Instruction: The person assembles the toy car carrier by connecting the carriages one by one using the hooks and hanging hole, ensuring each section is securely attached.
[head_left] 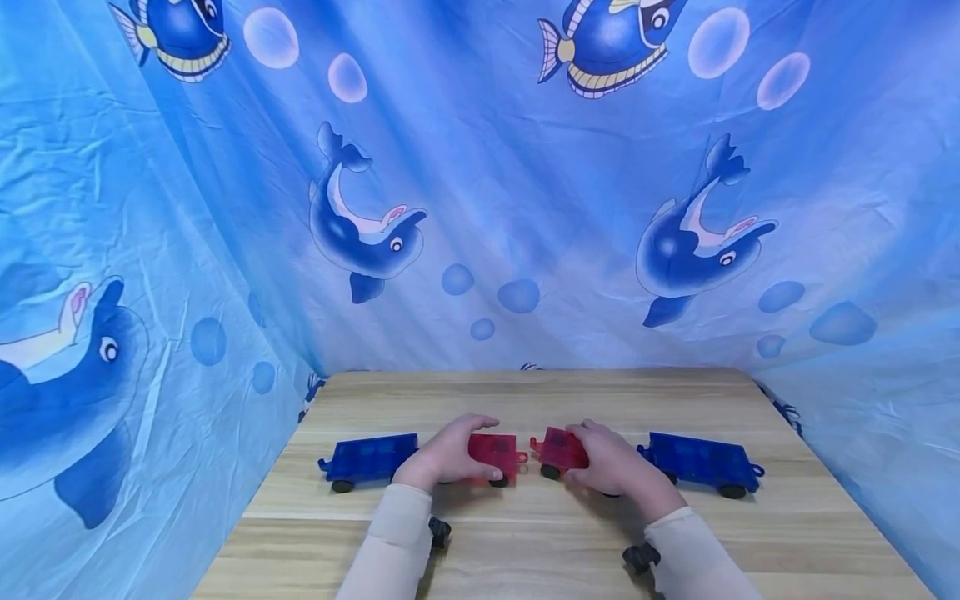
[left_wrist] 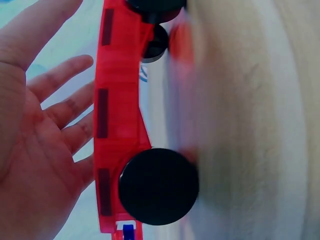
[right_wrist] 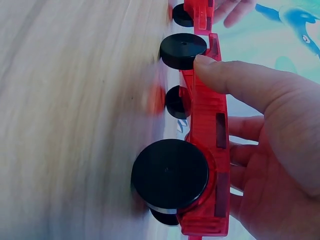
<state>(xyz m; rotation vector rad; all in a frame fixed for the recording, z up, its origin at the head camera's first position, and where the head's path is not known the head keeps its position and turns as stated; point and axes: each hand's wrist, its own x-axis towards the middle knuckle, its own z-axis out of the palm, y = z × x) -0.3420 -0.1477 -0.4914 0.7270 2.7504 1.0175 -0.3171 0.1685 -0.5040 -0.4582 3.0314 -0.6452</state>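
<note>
Your left hand (head_left: 448,451) straddles the left red wagon (head_left: 497,447), thumb on the near side, fingers along the far side, gripping it. Your right hand (head_left: 611,463) clamps the right red wagon (head_left: 558,451), thumb tip pressed to its side. Both wagons sit mid-table, ends facing: a red ring (head_left: 524,453) just beside a red hook (head_left: 533,442); you can't tell if they touch. Bodies are glossy translucent plastic, boxy, with dark rectangular insets (right_wrist: 220,131) and smooth round black wheels (right_wrist: 167,175). The left blue wagon (head_left: 371,458) and right blue wagon (head_left: 701,460), same see-through plastic, stand outward of your hands. Tabletop (head_left: 525,542) is pale, streaky wood grain, rounded far corners. Backdrop (head_left: 480,175): creased blue fabric, dolphin and bubble print. Your sleeves (head_left: 396,525) are off-white cloth.
</note>
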